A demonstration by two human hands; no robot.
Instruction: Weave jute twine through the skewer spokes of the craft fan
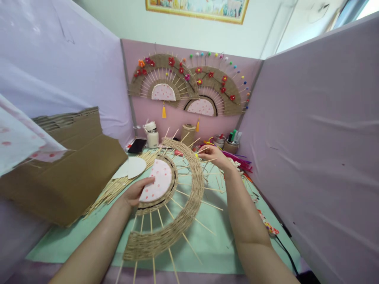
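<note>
My left hand point(136, 191) grips a half-round fan point(197, 185) by its centre, thumb on the white, pink-dotted half-disc point(161, 179). Twine is woven in two bands over thin wooden sticks, whose bare ends stick out past the outer band. The fan is tilted, its curved edge facing right. At its upper right edge my right hand point(214, 155) has its fingers pinched together among the stick ends. A small yellow bit point(196, 155) shows beside these fingertips, against the woven band. What exactly the fingers pinch is too small to make out.
Cardboard point(68, 169) stands at the left, near loose sticks point(109, 193) and white paper half-discs point(136, 167). Behind are a phone point(137, 146), bottle point(152, 136), twine spool point(188, 134) and pen holder point(231, 146). Two decorated fans point(161, 65) hang on the back panel.
</note>
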